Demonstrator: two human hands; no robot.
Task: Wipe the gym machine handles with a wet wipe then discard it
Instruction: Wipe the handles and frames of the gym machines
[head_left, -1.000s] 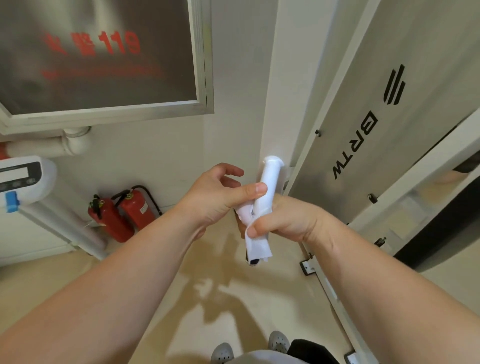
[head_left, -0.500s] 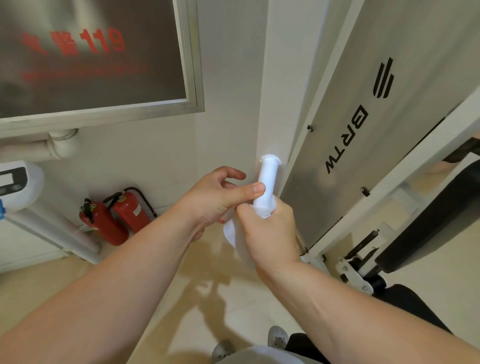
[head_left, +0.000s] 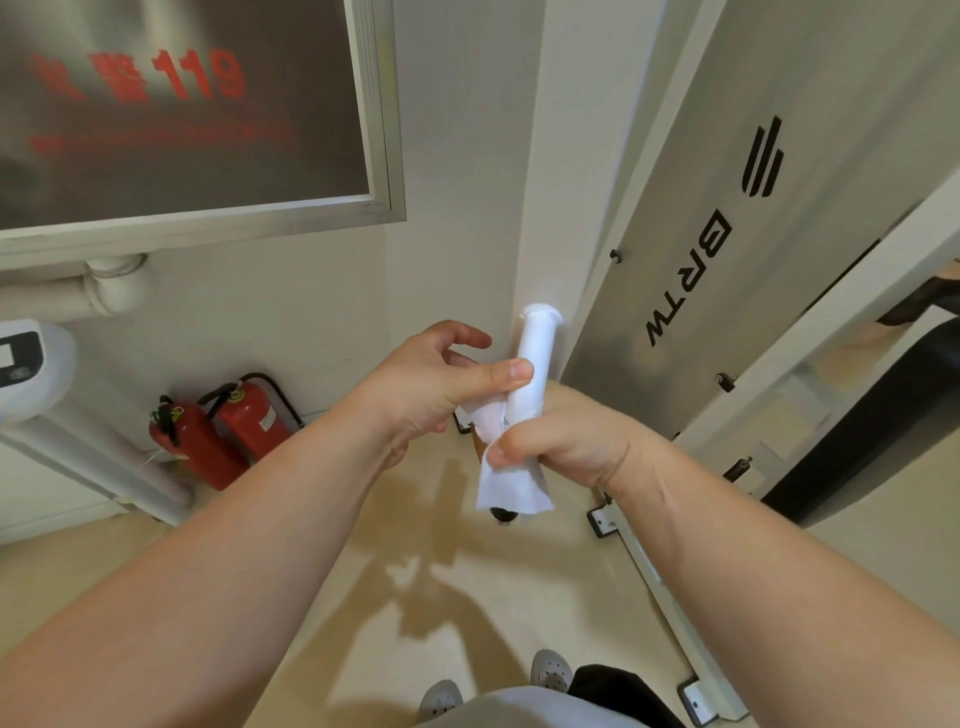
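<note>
A white gym machine handle (head_left: 537, 348) stands almost upright at the centre, its flanged end on top. My right hand (head_left: 571, 436) grips its lower part with a white wet wipe (head_left: 511, 491) wrapped round it, and the wipe's loose end hangs below my fist. My left hand (head_left: 426, 389) is beside it on the left. Its thumb presses the wipe's upper edge against the handle, while the forefinger curls clear of it. The handle's lower end is hidden under the wipe and my right hand.
The machine's grey weight-stack cover (head_left: 727, 234) rises at the right, with its white base rail (head_left: 670, 597) on the floor. Two red fire extinguishers (head_left: 249, 415) stand by the wall at the left, next to a white pipe (head_left: 104, 457). My shoes (head_left: 550, 670) are below.
My right hand has twisted round the handle: half a second ago its back faced me, now its thumb side shows and the wipe's tail hangs out below. The left hand stayed.
</note>
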